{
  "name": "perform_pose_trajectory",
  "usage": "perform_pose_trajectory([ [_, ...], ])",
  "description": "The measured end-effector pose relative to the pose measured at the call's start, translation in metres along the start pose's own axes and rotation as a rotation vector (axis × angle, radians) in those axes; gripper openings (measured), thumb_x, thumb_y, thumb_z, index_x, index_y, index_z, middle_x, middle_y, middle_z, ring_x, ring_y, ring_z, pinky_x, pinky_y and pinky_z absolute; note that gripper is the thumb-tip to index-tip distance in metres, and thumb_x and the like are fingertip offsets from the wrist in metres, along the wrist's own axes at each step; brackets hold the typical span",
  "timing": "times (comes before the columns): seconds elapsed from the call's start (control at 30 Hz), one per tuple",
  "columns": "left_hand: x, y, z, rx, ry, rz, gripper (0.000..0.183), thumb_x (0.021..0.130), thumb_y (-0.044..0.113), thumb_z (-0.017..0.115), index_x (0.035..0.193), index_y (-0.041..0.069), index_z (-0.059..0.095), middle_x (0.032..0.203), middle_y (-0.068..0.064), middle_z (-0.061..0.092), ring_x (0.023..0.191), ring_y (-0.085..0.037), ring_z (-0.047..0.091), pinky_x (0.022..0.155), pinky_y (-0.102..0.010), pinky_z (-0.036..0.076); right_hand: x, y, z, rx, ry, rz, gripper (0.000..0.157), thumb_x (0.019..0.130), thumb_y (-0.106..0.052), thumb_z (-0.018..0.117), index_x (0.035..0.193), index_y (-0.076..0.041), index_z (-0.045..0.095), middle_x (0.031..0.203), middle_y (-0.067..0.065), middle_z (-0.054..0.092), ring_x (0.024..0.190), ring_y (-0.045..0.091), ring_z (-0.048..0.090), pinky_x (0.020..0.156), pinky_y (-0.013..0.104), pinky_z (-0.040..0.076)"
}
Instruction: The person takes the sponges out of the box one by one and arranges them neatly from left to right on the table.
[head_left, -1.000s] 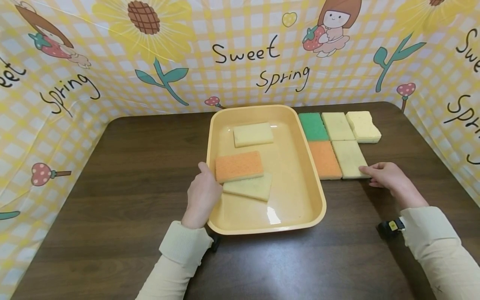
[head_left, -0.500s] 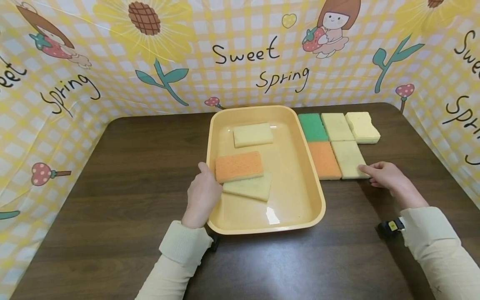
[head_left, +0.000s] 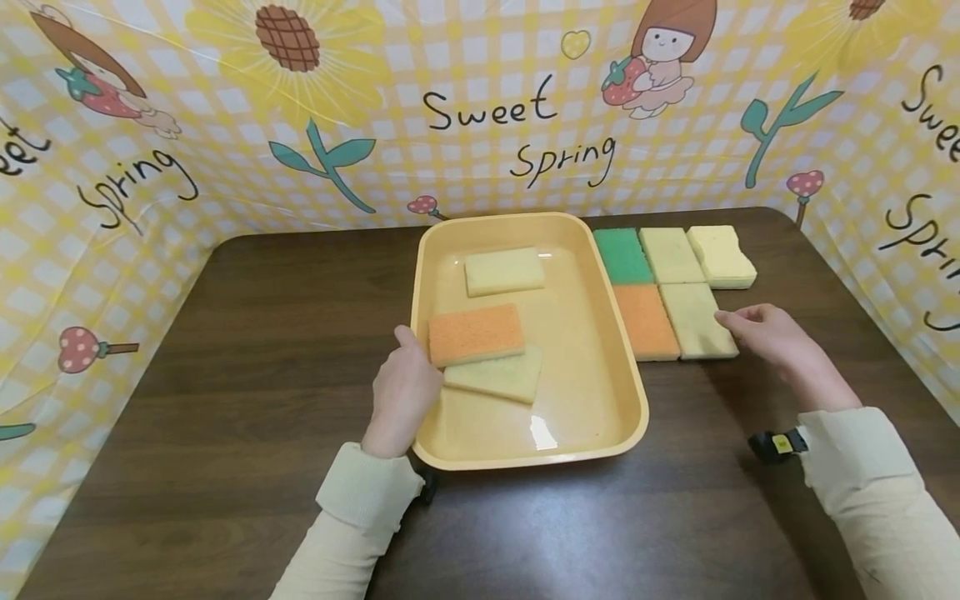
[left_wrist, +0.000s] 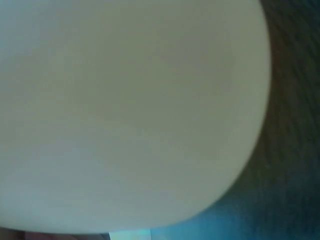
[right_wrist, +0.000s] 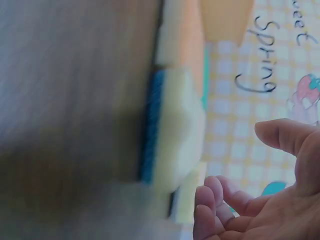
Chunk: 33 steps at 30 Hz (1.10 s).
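Observation:
In the head view my left hand point(head_left: 406, 392) holds the left rim of a yellow plastic tray point(head_left: 531, 459); its fingertips are hidden by the tray. The left wrist view is filled by the tray's blurred wall point(left_wrist: 130, 125). My right hand point(head_left: 776, 342) hovers at the right edge of a pale yellow sponge point(head_left: 697, 321). In the right wrist view that sponge point(right_wrist: 177, 130) shows a blue scouring layer underneath, and the thumb stands apart from the loosely bent fingers with nothing between them. An orange sponge point(head_left: 647, 323) lies beside the pale one.
Behind them lie a green sponge point(head_left: 623, 256), a pale sponge point(head_left: 672, 255) and a notched pale sponge point(head_left: 722, 257). Inside the tray, an orange sponge point(head_left: 477, 333) overlaps a pale one point(head_left: 498, 379), with another pale sponge point(head_left: 504, 272) farther back. A patterned cloth point(head_left: 480, 183) walls the dark wooden table point(head_left: 225, 375).
My right hand has let go of the pale sponge's near right corner and risen slightly up and back along its edge. My left hand and the tray stay put.

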<state>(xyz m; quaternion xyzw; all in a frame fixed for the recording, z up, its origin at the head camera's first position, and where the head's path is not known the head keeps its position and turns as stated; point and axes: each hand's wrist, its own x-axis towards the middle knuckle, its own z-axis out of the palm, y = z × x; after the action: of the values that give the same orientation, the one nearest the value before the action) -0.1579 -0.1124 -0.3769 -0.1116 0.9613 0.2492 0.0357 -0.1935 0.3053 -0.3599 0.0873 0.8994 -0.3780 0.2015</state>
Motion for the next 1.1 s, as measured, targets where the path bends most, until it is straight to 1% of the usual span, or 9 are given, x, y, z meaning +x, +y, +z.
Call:
perform_pose_trajectory([
  [0.1,-0.001,0.000,-0.001,-0.001,-0.004,-0.003,0.034,0.086,0.006,0.052,0.112,-0.004,0.033,0.077,-0.023,0.060,0.060,-0.032,0.059,0.048,-0.038,0.041,-0.001,-0.013,0.001,-0.009,0.017,-0.044,0.078,0.099,-0.048,0.029,0.139,0.018,0.022,0.142,0.039,0.023,0.131,0.051,0.025,0.104,0.063,0.026],
  [0.23,-0.001,0.000,-0.001,-0.003,-0.007,-0.007,0.035,0.086,0.006,0.053,0.113,-0.004,0.033,0.076,-0.022,0.059,0.060,-0.031,0.059,0.048,-0.037,0.041,-0.003,-0.032,0.004,0.006,0.028,-0.081,0.075,0.099,-0.046,0.030,0.139,0.017,0.022,0.143,0.038,0.024,0.129,0.049,0.030,0.104,0.060,0.028],
  [0.33,-0.001,0.000,-0.001,-0.001,-0.005,-0.007,0.035,0.086,0.006,0.053,0.113,-0.003,0.033,0.076,-0.022,0.059,0.060,-0.031,0.058,0.048,-0.037,0.040,-0.006,-0.048,0.004,0.036,0.013,-0.088,0.078,0.098,-0.047,0.030,0.144,0.014,0.015,0.146,0.038,0.022,0.131,0.049,0.030,0.107,0.060,0.026],
  [0.4,-0.001,-0.001,-0.001,-0.002,-0.002,-0.004,0.034,0.086,0.006,0.053,0.113,-0.004,0.033,0.077,-0.022,0.059,0.060,-0.031,0.059,0.047,-0.036,0.040,-0.008,-0.060,0.005,0.056,0.008,-0.099,0.080,0.098,-0.047,0.031,0.146,0.013,0.009,0.148,0.039,0.020,0.135,0.050,0.026,0.109,0.061,0.023],
  [0.47,-0.002,-0.001,-0.001,-0.005,-0.004,-0.006,0.033,0.086,0.006,0.052,0.112,-0.003,0.033,0.077,-0.022,0.059,0.060,-0.031,0.058,0.047,-0.036,0.040,-0.011,-0.072,0.007,0.067,0.013,-0.112,0.080,0.098,-0.047,0.033,0.147,0.010,0.006,0.149,0.039,0.018,0.136,0.050,0.025,0.109,0.062,0.022],
  [0.57,-0.001,-0.001,-0.001,-0.007,-0.004,-0.007,0.033,0.087,0.007,0.052,0.112,-0.003,0.033,0.078,-0.022,0.059,0.060,-0.031,0.058,0.047,-0.036,0.040,-0.015,-0.089,0.011,0.077,0.027,-0.136,0.079,0.098,-0.047,0.035,0.148,0.006,0.008,0.149,0.038,0.019,0.136,0.050,0.024,0.109,0.062,0.022],
  [0.77,-0.001,-0.002,-0.001,-0.006,-0.006,-0.005,0.034,0.087,0.007,0.051,0.113,-0.003,0.032,0.078,-0.022,0.060,0.060,-0.031,0.059,0.048,-0.037,0.040,-0.019,-0.118,0.022,0.086,0.010,-0.180,0.074,0.098,-0.045,0.037,0.149,0.003,0.012,0.147,0.034,0.023,0.135,0.047,0.027,0.107,0.061,0.024],
  [0.93,0.000,-0.002,-0.001,-0.005,-0.005,-0.004,0.035,0.086,0.006,0.051,0.114,-0.004,0.032,0.079,-0.023,0.060,0.061,-0.031,0.059,0.048,-0.037,0.041,-0.018,-0.135,0.035,0.060,-0.012,-0.227,0.068,0.099,-0.040,0.040,0.148,0.002,0.017,0.143,0.032,0.030,0.129,0.044,0.035,0.104,0.057,0.032],
  [1.1,0.000,-0.001,0.000,-0.001,0.004,0.000,0.036,0.086,0.006,0.053,0.114,-0.004,0.033,0.078,-0.023,0.060,0.061,-0.032,0.060,0.049,-0.038,0.041,-0.018,-0.151,0.048,0.025,-0.026,-0.249,0.066,0.098,-0.039,0.045,0.146,0.000,0.024,0.139,0.028,0.038,0.125,0.039,0.042,0.102,0.055,0.035],
])
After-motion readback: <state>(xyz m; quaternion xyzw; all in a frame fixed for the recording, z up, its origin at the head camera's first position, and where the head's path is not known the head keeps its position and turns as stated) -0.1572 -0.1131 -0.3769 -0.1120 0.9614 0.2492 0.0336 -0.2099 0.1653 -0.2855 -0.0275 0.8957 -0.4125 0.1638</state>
